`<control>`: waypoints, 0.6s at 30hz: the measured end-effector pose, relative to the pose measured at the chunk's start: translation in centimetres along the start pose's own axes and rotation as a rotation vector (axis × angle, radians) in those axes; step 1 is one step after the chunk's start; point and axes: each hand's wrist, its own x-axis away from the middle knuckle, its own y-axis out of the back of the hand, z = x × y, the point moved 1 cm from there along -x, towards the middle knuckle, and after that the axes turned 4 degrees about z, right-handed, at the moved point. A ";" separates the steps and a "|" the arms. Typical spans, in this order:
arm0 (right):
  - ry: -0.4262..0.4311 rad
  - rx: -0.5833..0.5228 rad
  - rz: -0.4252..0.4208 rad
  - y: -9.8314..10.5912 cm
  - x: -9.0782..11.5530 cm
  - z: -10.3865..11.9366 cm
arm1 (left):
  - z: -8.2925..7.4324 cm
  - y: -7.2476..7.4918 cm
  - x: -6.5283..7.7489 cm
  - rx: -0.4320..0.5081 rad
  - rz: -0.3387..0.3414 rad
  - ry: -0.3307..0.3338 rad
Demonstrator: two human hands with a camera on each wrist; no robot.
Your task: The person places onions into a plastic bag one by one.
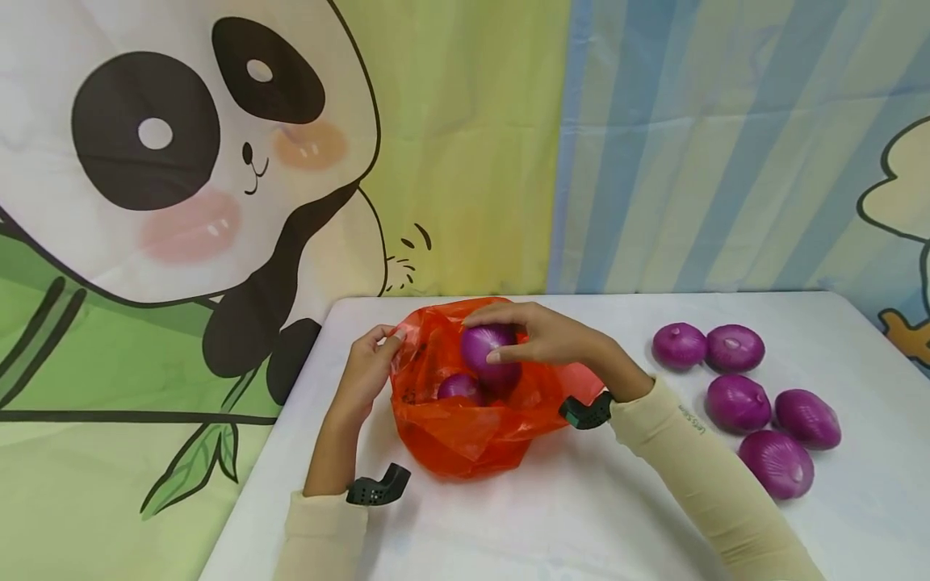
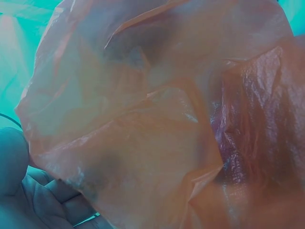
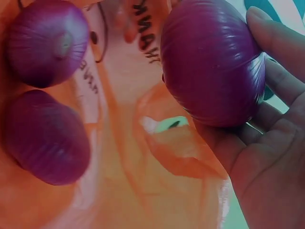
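A red plastic bag stands with its mouth open at the middle of the table. My left hand pinches the bag's rim on its left side; in the left wrist view the thin sheet of the bag covers most of the picture. My right hand grips a purple onion by its side, over the bag's mouth. Inside the bag lies another onion. Seen from the right wrist, two onions, an upper one and a lower one, rest in the bag, left of the held onion.
On the right part of the white table several more onions sit in a loose group, beyond my right forearm. Behind the table hangs a cloth backdrop with a panda printed on it.
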 end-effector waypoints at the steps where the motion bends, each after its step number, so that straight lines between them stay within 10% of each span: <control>1: 0.001 0.009 0.006 -0.2 -0.1 -0.2 | 0.0 0.0 0.0 -0.002 -0.002 -0.002; 18: -0.040 0.090 0.111 -1.9 -1.8 -2.4 | 0.0 -0.1 -0.1 -0.015 0.007 0.017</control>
